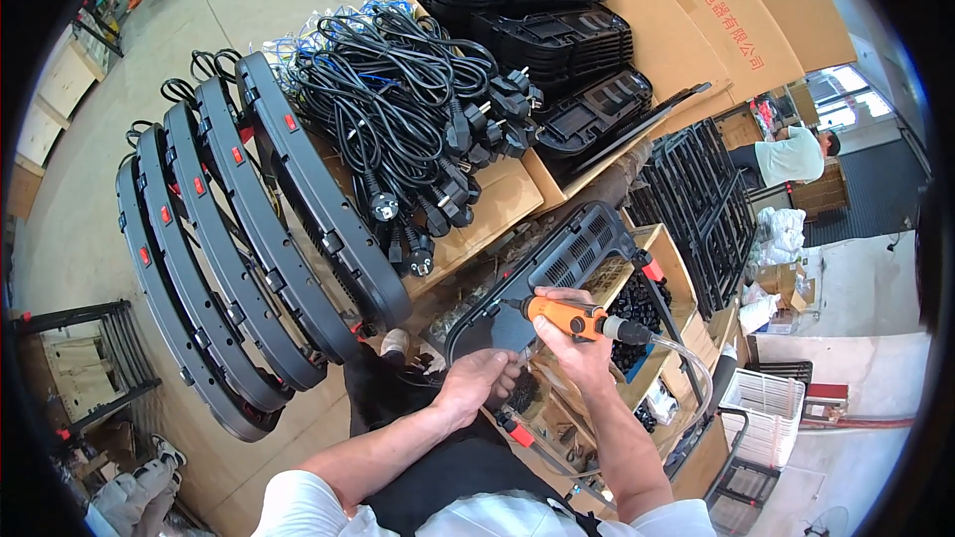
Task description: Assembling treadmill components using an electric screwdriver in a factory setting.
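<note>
My right hand (580,353) is wrapped round an orange air screwdriver (569,318), whose hose runs off to the right. The tool's tip points left, at a black plastic housing (577,251) with vent slots, which lies slanted before me. Just below the tip, my left hand (476,385) is closed near the housing's lower end, its fingertips pinched together. Whatever is between those fingertips, if anything, is too small to make out.
Several dark curved housings (298,179) with red switches stand in a row at left. A heap of black power cords (398,109) lies on cardboard beside a carton (686,10) of black plastic parts. Wooden bins (696,333) stand at right. Another person (791,154) is farther off.
</note>
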Demonstrator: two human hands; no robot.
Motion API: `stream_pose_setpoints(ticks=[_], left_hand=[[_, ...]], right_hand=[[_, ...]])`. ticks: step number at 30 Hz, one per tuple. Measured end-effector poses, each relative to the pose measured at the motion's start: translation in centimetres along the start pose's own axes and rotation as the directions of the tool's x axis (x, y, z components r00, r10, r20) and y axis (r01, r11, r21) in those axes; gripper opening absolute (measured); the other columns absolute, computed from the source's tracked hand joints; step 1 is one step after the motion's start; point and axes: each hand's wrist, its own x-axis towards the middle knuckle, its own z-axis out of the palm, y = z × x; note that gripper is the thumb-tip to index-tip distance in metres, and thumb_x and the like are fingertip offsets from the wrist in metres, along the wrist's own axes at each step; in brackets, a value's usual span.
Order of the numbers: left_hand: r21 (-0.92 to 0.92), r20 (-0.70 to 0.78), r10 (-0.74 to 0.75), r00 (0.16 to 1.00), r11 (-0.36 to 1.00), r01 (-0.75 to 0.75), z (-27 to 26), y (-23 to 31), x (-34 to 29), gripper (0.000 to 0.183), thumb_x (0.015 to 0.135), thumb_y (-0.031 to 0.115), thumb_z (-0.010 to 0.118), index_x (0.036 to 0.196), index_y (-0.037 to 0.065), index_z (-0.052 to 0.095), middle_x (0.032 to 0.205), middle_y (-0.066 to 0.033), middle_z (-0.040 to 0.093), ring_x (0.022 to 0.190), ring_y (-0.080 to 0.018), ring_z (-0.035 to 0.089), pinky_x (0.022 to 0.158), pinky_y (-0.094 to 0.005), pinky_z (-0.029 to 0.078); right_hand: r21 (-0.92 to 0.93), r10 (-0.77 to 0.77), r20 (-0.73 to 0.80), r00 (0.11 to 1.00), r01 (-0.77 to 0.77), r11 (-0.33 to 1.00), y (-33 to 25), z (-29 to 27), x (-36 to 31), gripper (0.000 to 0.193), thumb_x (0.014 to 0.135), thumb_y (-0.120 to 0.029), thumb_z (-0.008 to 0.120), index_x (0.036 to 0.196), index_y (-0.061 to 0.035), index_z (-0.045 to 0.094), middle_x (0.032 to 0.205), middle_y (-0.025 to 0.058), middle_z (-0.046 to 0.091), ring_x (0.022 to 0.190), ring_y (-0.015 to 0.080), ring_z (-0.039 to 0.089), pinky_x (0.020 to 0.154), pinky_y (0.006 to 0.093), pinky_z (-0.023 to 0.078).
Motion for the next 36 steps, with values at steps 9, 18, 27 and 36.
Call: stream_pose_setpoints(ticks=[9, 18, 27, 36], left_hand=[[-0.334, -0.089, -0.11, 0.99, 0.939, 0.074, 0.4, 1.5, -0.2, 0.026, 0.112, 0.026, 0.058, 0.12, 0.003, 0.066, 0.099, -0.0037, 0.07, 0.08, -0.0135, 0.063, 0.072, -0.0276, 0.055], [-0.643, -0.034, -0.117, 0.992, 0.763, 0.068, 0.3, 2.0, 0.8, 0.026, 0.11, 0.031, 0.061, 0.114, 0.006, 0.067, 0.092, -0.0011, 0.064, 0.082, -0.0154, 0.058, 0.076, -0.0287, 0.052], [-0.604, 0.006, -0.051, 0.999, 0.796, 0.044, 0.1, 2.1, 0.7, 0.026, 0.111, 0.03, 0.06, 0.117, 0.006, 0.067, 0.092, -0.0003, 0.062, 0.084, -0.0148, 0.056, 0.078, -0.0286, 0.051], [-0.692, -0.032, -0.105, 0.994, 0.72, 0.053, 0.5, 2.6, 1.5, 0.03, 0.111, 0.029, 0.058, 0.132, 0.008, 0.062, 0.09, 0.0031, 0.059, 0.08, -0.0123, 0.054, 0.076, -0.027, 0.049]], right_hand=[[0.069, 0.056, -0.082, 0.995, -0.05, 0.996, -1.4, -0.1, -1.0, 0.048, 0.089, 0.006, 0.076, 0.133, 0.0024, 0.059, 0.129, 0.0187, 0.071, 0.121, 0.0247, 0.068, 0.105, 0.0379, 0.055], [0.255, 0.119, -0.074, 0.99, -0.097, 0.962, -3.9, -0.8, -6.1, 0.054, 0.087, 0.005, 0.075, 0.136, 0.0017, 0.054, 0.13, 0.0203, 0.07, 0.126, 0.0295, 0.067, 0.11, 0.0443, 0.053], [0.251, 0.108, -0.036, 0.993, -0.096, 0.963, -3.3, -1.0, -6.3, 0.052, 0.09, 0.003, 0.077, 0.137, 0.0019, 0.054, 0.132, 0.019, 0.069, 0.128, 0.027, 0.065, 0.111, 0.0416, 0.053], [0.049, 0.051, -0.05, 0.997, -0.049, 0.998, -1.1, 0.7, -5.3, 0.054, 0.091, 0.002, 0.075, 0.139, 0.0016, 0.051, 0.134, 0.0201, 0.068, 0.127, 0.0283, 0.065, 0.11, 0.0422, 0.053]])
